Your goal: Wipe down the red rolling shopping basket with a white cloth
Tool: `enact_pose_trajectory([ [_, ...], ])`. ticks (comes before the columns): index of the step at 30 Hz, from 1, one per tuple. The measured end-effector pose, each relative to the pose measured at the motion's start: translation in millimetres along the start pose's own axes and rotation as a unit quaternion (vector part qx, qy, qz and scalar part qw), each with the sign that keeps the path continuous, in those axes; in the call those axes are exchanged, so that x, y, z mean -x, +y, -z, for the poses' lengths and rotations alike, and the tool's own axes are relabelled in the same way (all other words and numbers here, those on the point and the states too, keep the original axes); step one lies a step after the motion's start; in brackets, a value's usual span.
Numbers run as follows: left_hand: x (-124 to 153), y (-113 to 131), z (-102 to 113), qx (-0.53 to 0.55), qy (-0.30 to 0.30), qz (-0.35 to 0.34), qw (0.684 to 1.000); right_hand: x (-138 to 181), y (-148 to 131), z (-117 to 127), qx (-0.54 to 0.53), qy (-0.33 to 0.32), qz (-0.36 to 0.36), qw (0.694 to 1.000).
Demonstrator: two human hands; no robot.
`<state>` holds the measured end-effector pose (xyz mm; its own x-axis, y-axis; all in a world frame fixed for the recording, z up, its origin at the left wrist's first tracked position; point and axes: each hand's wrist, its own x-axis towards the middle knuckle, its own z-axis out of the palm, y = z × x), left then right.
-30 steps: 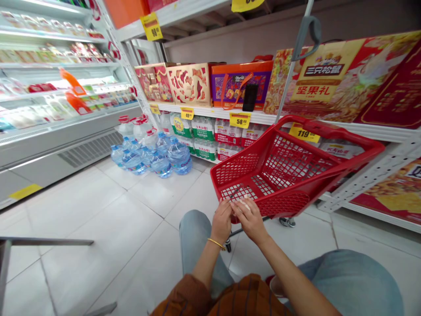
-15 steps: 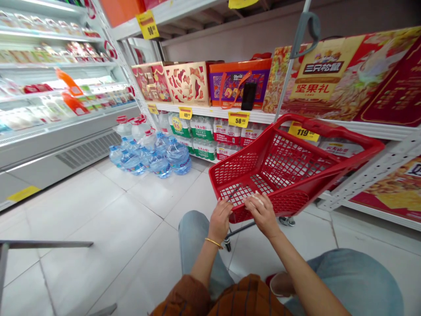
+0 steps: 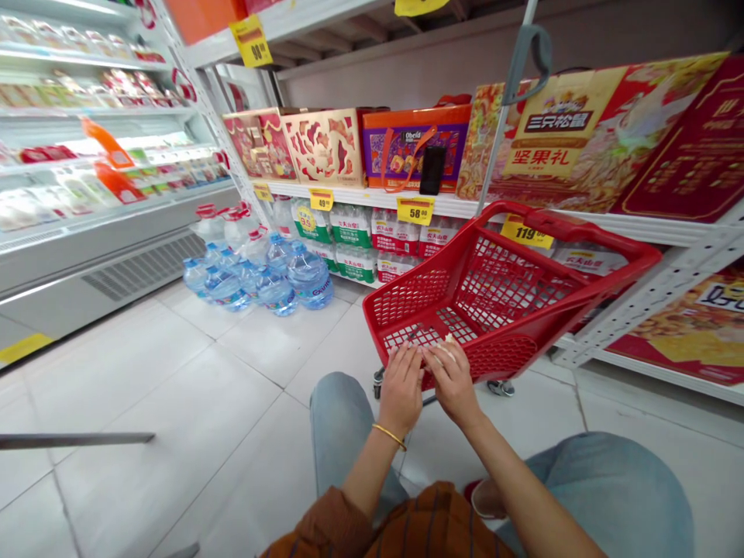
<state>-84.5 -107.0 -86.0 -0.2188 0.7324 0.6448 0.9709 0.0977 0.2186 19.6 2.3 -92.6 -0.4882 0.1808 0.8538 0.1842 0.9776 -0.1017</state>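
My right hand (image 3: 453, 381) is closed around a small cream-coloured lump (image 3: 449, 339) whose tip shows above the fingers; its kind is not clear. Beside it, fingertips nearly touching those of the right, my left hand (image 3: 402, 387) has its fingers curled together, and what they pinch, if anything, is hidden. Both hands are in front of the low edge of a red shopping cart basket (image 3: 511, 353); whether they touch it I cannot tell. A thin dark item (image 3: 414, 332) lies in the basket just beyond the left fingers.
Gift boxes (image 3: 325, 147) and water packs (image 3: 354, 225) fill the shelves ahead. Large water bottles (image 3: 308, 275) stand on the tiled floor at left, near a refrigerated case (image 3: 116, 256). A grey metal bar (image 3: 75, 440) juts in from the left. My knees flank the hands.
My left hand has moved right and forward, up against the right hand. The right hand still holds the cream-coloured lump, which shows more now. The view has shifted slightly.
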Motion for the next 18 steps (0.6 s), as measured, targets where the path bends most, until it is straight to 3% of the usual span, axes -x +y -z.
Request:
enact_pose_trajectory([
  [5,-1,-1,-16,-0.048,0.021,-0.019,0.998,4,11,1,0.014,-0.014,0.03,0.999],
  [11,3,-12,-18,-0.067,0.029,-0.055,0.996,2,20,6,0.017,-0.023,0.055,0.998],
  [18,5,-16,-21,-0.07,0.029,-0.069,0.995,11,32,6,0.04,-0.023,0.024,0.999],
])
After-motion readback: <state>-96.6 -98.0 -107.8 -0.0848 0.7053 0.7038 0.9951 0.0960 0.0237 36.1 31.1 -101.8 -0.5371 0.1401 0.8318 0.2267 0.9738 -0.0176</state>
